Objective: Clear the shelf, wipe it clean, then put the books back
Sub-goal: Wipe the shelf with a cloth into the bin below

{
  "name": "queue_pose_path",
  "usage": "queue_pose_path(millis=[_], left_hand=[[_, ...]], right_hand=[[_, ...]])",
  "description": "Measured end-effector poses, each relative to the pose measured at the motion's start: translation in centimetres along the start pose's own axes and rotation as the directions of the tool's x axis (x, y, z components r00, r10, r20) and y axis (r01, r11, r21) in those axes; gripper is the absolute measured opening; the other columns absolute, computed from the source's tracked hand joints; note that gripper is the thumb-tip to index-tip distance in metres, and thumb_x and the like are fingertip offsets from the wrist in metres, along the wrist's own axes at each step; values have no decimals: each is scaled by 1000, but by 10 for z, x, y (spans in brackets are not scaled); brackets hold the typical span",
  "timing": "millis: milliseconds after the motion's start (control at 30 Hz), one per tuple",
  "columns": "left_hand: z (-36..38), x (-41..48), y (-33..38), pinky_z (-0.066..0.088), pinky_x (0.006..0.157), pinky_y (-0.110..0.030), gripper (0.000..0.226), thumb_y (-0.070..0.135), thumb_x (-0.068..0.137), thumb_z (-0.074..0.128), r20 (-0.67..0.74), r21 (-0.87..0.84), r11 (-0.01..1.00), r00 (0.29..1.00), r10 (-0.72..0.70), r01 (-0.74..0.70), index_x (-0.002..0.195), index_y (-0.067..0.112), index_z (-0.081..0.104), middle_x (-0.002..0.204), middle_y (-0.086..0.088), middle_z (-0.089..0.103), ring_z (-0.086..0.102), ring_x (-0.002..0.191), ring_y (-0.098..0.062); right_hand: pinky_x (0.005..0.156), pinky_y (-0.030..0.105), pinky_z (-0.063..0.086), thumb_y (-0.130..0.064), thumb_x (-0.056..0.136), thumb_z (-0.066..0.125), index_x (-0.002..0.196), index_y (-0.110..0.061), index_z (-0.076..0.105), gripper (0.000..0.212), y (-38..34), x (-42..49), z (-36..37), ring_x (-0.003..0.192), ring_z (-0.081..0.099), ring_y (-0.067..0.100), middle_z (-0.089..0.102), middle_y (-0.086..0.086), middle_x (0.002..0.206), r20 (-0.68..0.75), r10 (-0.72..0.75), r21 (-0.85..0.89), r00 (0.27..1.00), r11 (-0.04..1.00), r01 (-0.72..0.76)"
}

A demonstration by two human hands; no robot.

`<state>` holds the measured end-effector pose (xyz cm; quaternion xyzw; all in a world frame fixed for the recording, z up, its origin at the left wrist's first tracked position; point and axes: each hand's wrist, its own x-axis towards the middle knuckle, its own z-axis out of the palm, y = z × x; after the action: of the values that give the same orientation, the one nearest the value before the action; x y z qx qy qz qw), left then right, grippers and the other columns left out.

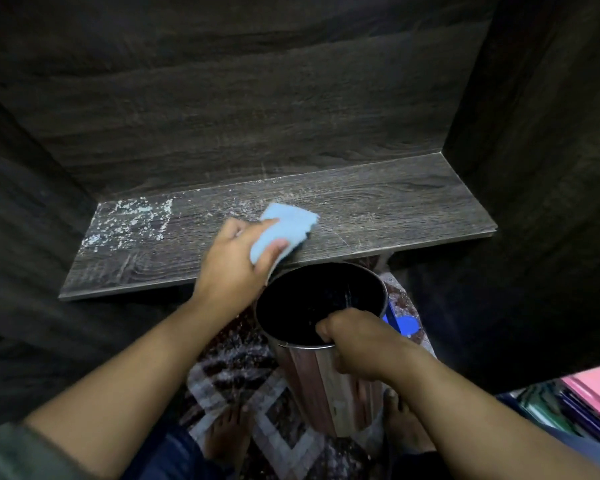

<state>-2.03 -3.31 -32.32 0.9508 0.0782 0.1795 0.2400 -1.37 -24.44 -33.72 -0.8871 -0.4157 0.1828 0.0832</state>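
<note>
Now the left hand (236,261) pinches a folded light-blue cloth (284,223) between thumb and curled fingers. The cloth lies on the dark wood shelf (395,209) near its middle, and the hand sits over the shelf's front edge. White specks (129,220) cover the left end of the shelf, to the left of the cloth. The right hand (357,344) curls over the near rim of a steel bin (326,386), fingers hooked inside. The bin's mouth sits just below the shelf's front edge, close beside the left hand. A stack of books (589,396) lies off the shelf at the lower right, well apart from both hands.
</note>
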Motion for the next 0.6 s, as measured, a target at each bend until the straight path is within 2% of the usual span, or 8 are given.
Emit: queue_pose_path(millis=[67,100,200,233,333,467,533,600], left_hand=[[-6,-1,-1,40,90,-26,44,52,92,54,-51,-2,996,995,-88,88,132,34,57,107,6,44,52,99,-13],[-7,-3,-1,42,92,-28,45,54,91,53,-15,10,996,996,-90,90,132,35,57,109,6,45,53,102,-14],[1,-13,5,45,93,-34,48,59,89,53,216,73,997,976,-41,26,130,36,57,110,6,47,56,106,-18],[3,-16,6,46,92,-35,47,57,89,55,201,72,997,978,-50,36,130,35,58,110,6,48,56,106,-19],[0,-15,7,47,90,-36,44,53,89,57,-6,44,991,992,-125,125,128,34,60,113,4,49,55,106,-22],[-3,-16,0,46,91,-34,43,53,91,55,186,105,972,957,-225,208,129,34,59,121,3,50,56,110,-23],[-10,-17,-6,45,87,-32,41,52,91,56,109,78,960,955,-277,270,128,34,59,115,0,49,58,104,-25],[-21,-12,-18,44,89,-33,41,46,92,57,-47,61,949,950,-307,310,129,30,60,114,-5,49,57,101,-29]], right_hand=[[68,27,30,-3,79,57,96,-14,59,21,-1,1,0,104,59,32,62,13,109,8,-9,3,1000,1000,9],[68,27,29,-4,79,57,93,-16,57,19,-3,1,0,104,59,33,63,13,109,7,-13,-3,1000,1000,13],[68,27,29,-4,78,56,93,-16,58,20,-5,3,0,104,59,33,63,13,107,-14,-34,-19,999,999,34],[68,27,30,-4,78,55,94,-16,59,21,-6,5,1,104,59,33,63,13,107,-21,-41,-19,999,999,40],[69,28,33,-4,77,56,90,-17,57,18,-8,9,1,102,59,33,62,12,105,-38,-55,-3,998,998,55],[68,29,35,-7,75,56,78,-24,42,23,-10,16,5,100,59,33,62,10,101,-48,-83,0,995,997,83],[68,28,33,-7,76,55,78,-24,40,23,-13,21,6,100,59,32,61,9,102,-44,-88,2,995,996,89],[69,28,32,-7,78,54,79,-24,40,22,-17,26,6,102,58,32,59,9,101,-31,-94,-6,995,996,94]])
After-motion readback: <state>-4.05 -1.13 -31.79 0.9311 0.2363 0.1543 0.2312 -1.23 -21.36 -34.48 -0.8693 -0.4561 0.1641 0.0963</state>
